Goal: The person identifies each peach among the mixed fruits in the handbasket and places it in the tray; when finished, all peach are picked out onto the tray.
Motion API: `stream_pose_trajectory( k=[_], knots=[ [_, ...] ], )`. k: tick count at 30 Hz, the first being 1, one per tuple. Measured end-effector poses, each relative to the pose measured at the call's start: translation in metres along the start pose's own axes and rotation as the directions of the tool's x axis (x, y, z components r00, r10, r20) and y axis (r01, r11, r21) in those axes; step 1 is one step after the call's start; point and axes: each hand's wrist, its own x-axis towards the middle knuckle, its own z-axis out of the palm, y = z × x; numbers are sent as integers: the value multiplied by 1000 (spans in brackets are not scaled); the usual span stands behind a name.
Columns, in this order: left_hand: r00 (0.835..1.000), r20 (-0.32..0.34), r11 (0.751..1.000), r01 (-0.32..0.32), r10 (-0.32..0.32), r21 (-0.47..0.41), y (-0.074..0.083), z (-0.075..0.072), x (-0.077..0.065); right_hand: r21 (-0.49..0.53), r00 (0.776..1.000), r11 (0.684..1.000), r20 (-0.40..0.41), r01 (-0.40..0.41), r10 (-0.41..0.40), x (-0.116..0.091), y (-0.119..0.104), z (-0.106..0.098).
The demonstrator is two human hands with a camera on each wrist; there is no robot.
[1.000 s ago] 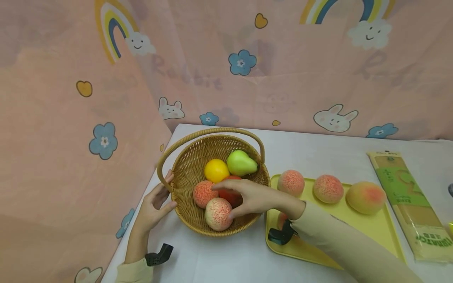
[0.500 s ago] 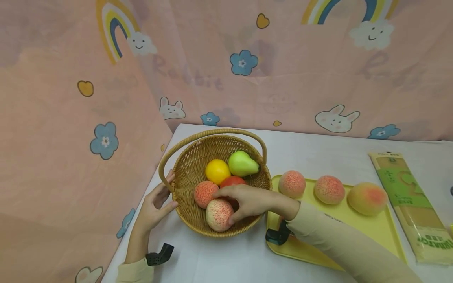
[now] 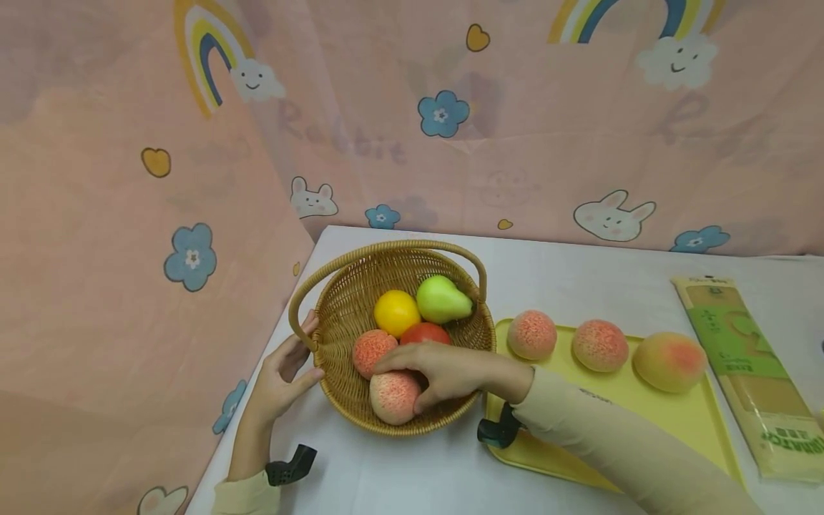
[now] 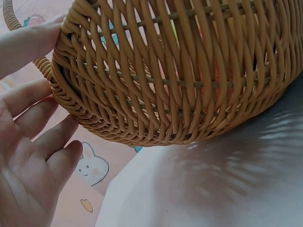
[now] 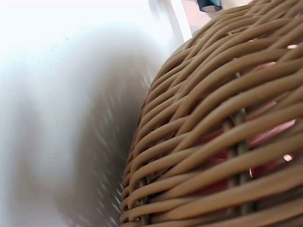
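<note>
Your right hand (image 3: 444, 368) curls its fingers over the speckled peach (image 3: 394, 397) at the near edge inside the wicker basket (image 3: 347, 300), gripping it; the peach sits just beside a second peach (image 3: 370, 350), a red fruit (image 3: 425, 333), an orange (image 3: 395, 312) and a green pear (image 3: 440, 299). Your left hand (image 3: 280, 375) rests with fingers spread, straight, against the basket's left wall by the handle base. Yellow tray (image 3: 695, 422) to the right carries three more peaches.

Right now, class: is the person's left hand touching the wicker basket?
Touching. The left wrist view shows the left hand with its thumb against the rim of the wicker basket; the head view agrees, fingertips at the basket's wall beside the handle base.
</note>
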Motion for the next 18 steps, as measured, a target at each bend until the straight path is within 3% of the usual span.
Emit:
stream_pose_trajectory(
  k=[9,18],
  knots=[
    [999,18,999,-43,43,-32,-4,-1,1,-42,999,999,-10,30,-30,4,2,4],
    [999,17,999,-40,41,-35,-5,-2,2,-31,990,997,-121,72,-75,0,-1,-3]
  ],
)
